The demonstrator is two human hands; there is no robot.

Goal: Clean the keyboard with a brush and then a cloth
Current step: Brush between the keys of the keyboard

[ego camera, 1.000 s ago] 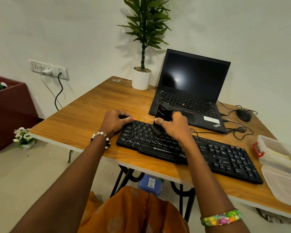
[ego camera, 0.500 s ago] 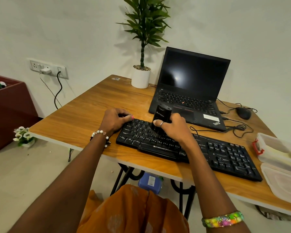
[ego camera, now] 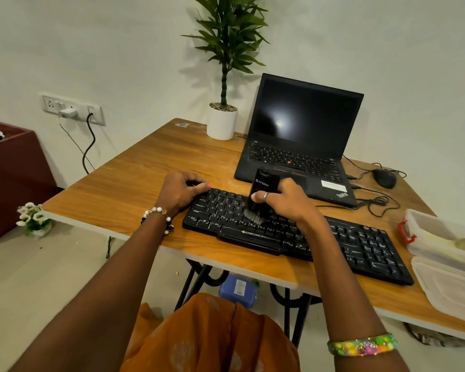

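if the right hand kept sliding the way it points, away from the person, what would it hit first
Probably the laptop: the right hand holds the brush over the keyboard, and the laptop's front edge lies just beyond, though depth is unclear.

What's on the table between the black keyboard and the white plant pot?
In the head view, only bare wood lies between the keyboard and the plant pot; the laptop sits to the right.
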